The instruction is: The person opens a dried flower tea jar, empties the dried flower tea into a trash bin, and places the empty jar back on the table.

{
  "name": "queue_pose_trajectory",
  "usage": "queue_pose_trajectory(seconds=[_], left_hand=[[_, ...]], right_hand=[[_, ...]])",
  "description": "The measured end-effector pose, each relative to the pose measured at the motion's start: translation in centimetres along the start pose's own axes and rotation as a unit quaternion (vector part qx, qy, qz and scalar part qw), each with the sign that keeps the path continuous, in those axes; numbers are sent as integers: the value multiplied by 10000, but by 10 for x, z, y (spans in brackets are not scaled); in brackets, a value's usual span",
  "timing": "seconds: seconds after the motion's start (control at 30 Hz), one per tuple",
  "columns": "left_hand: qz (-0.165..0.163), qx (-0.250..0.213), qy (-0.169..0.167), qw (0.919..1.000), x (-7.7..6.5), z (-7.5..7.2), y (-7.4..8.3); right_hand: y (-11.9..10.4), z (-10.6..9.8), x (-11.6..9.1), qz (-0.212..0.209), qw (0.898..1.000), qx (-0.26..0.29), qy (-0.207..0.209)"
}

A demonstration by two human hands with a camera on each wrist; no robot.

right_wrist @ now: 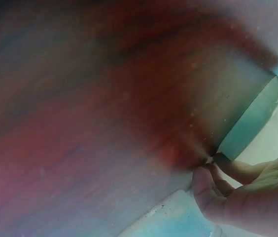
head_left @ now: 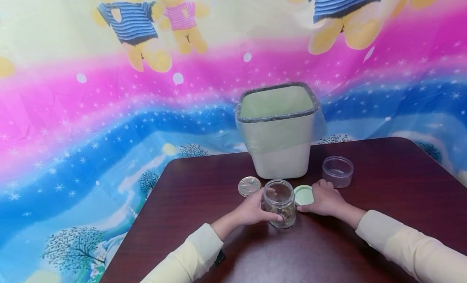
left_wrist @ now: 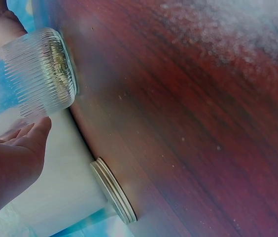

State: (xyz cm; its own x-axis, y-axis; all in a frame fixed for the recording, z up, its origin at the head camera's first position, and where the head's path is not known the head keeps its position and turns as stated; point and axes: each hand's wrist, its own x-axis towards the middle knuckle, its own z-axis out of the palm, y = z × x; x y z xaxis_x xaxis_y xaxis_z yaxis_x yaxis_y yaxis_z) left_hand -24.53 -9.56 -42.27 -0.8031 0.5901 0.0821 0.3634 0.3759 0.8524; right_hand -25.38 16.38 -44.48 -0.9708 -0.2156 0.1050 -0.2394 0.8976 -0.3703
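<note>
Your left hand [head_left: 251,209] comes in from 8 o'clock, thumb on the near side of the glass jar [head_left: 282,202], its fingers wrapped round the wall and gripping it upright; yellowish bits sit low inside. Your right hand [head_left: 324,198] reaches in from 4 o'clock, thumb toward the jar, pinching the pale green lid [head_left: 303,194] by its rim between thumb and fingers. That lid is just beside the jar, between 2 and 3 o'clock. Around the jar on the tabletop [head_left: 171,206], gold-coloured discs [head_left: 249,186] lie at 10, a lined bin [head_left: 282,153] blocks 12, and a clear tub [head_left: 337,175] stands at 2, close behind your right fingers.
</note>
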Motion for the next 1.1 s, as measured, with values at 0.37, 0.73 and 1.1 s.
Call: queue_pose_trajectory(seconds=[0.37,0.73,1.1], left_hand=[[8,99,10,9999,0,0,-1],[105,22,-25,9999,1,0,-2],[216,134,-80,9996,1,-1,-2]], right_hand=[[1,-4,2,58,9994,336,-94],[0,-18,7,-216,9930,1132,275],[-8,-45,10,-274,9727,1880,1336]])
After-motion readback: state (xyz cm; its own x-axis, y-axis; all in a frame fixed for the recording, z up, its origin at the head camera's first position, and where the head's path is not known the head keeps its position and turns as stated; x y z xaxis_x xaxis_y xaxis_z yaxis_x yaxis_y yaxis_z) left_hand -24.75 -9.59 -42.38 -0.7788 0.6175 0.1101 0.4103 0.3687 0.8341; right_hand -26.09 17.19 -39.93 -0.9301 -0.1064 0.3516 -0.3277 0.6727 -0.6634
